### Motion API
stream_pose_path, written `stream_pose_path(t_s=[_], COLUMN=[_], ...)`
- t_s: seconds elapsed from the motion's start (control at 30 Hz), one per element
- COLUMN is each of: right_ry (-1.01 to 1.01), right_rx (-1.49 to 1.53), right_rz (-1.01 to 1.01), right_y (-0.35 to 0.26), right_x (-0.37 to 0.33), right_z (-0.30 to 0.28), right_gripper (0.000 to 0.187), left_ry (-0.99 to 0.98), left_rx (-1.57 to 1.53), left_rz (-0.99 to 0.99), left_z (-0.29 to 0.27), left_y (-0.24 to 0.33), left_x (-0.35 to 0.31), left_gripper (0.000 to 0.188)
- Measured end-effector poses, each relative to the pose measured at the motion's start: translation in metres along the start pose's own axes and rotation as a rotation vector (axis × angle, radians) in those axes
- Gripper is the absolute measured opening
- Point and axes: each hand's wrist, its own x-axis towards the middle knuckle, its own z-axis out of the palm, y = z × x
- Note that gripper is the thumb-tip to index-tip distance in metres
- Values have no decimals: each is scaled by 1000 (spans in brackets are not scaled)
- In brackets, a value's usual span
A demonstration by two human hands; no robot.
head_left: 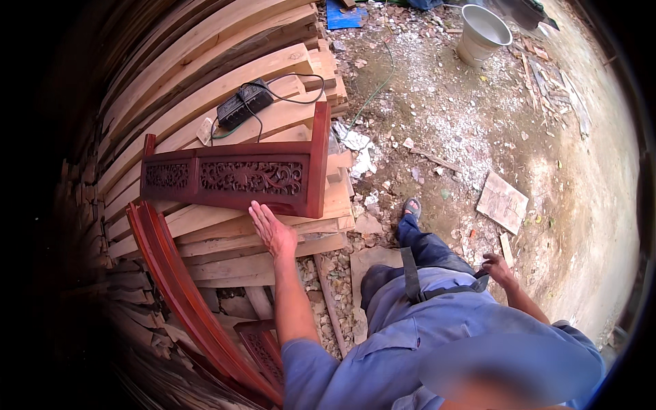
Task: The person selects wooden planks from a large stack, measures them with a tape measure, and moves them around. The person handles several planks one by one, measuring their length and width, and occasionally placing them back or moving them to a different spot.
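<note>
A dark red wooden panel (263,147) with carved openwork and a post at each end lies across stacked planks on the left. My left hand (274,231) is at its near lower edge, fingers stretched out and flat; the fingertips seem to touch the wood. Off to the right, my right hand (501,270) hangs beside my hip, its fingers loosely bent and apart. Beside those fingers is a black strap (451,291) round my waist. Nothing shows clearly in either hand.
Behind the panel, a black power adapter (244,101) with cables sits on the planks (266,67). Long red curved mouldings (188,283) lean at the near left, by another carved piece (265,352). A bucket (482,37) and a square board (502,202) stand and lie on debris-strewn ground.
</note>
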Motion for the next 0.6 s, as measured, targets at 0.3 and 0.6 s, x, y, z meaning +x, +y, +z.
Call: stream_pose_path(t_s=[0.3,0.6], right_ry=[12,-409], right_rx=[-23,-69], right_rz=[-193,-395], right_y=[-195,-151], right_x=[178,228], right_z=[-114,-99], right_gripper=[55,45], left_ry=[-74,97], left_rx=[-100,-134], left_rz=[73,-323], left_z=[-5,13], left_y=[86,59], left_x=[-41,41], left_gripper=[66,74])
